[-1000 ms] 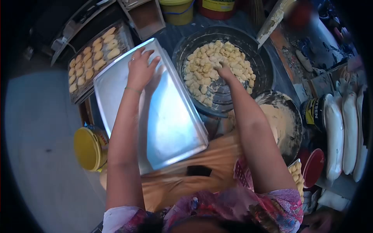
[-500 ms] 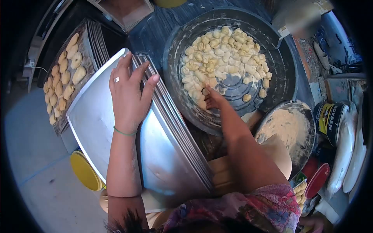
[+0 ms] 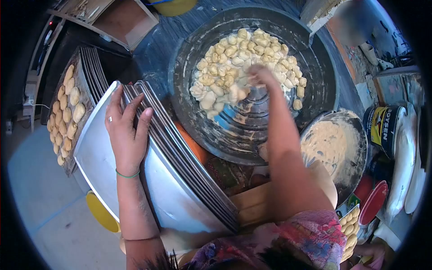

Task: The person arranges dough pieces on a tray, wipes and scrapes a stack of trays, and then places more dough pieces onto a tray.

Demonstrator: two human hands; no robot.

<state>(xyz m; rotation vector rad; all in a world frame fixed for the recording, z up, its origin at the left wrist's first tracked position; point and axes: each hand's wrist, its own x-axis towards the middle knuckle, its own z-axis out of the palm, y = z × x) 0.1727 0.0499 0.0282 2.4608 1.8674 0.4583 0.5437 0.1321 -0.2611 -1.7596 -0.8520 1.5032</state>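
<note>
My left hand (image 3: 128,132) lies on a stack of shiny metal trays (image 3: 180,180), its fingers spread across the top tray near its far edge. My right hand (image 3: 262,76) reaches into a large dark round basin (image 3: 186,108), over a heap of small floured dough pieces (image 3: 225,63). Motion smears the fingers of that hand, so I cannot make out whether they hold any dough. Loose flour lies among the pieces, and part of the basin's floor shows on the near side.
Left of the trays is another tray stack (image 3: 85,90) with shaped dough pieces on top. At the right stand a floury pan (image 3: 335,146), a Boysen can (image 3: 382,130) and a red lid (image 3: 373,202). A yellow lid (image 3: 101,211) is at lower left, a wooden box (image 3: 128,22) behind.
My right hand has moved from the basin's near left side toward its middle, farther away. The dough there has shifted, baring more of the near floor. My left hand stays on the trays.
</note>
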